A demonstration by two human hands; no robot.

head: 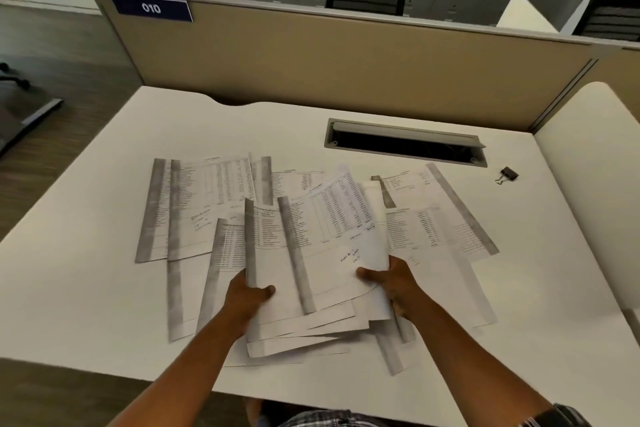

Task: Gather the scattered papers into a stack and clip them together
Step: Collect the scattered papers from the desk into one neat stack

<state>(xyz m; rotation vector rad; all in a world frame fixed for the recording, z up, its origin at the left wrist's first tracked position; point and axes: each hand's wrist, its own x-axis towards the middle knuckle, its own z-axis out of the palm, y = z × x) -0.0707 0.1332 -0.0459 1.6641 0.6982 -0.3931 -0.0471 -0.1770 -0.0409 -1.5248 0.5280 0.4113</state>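
A loose bundle of papers [322,253] is held mid-desk, pinched at its near edge by the left hand [247,295] and right hand [389,282], thumbs on top. More sheets [194,204] lie spread on the desk [104,288]. Paper is judged light, floppy, prob. slippery btwn sheets; best gripped at both side edges and tapped square. The clip [507,175] sits far right, untouched.

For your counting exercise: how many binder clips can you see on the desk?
1: a black binder clip lies at the desk's far right, beside the cable slot. Papers may hide others.
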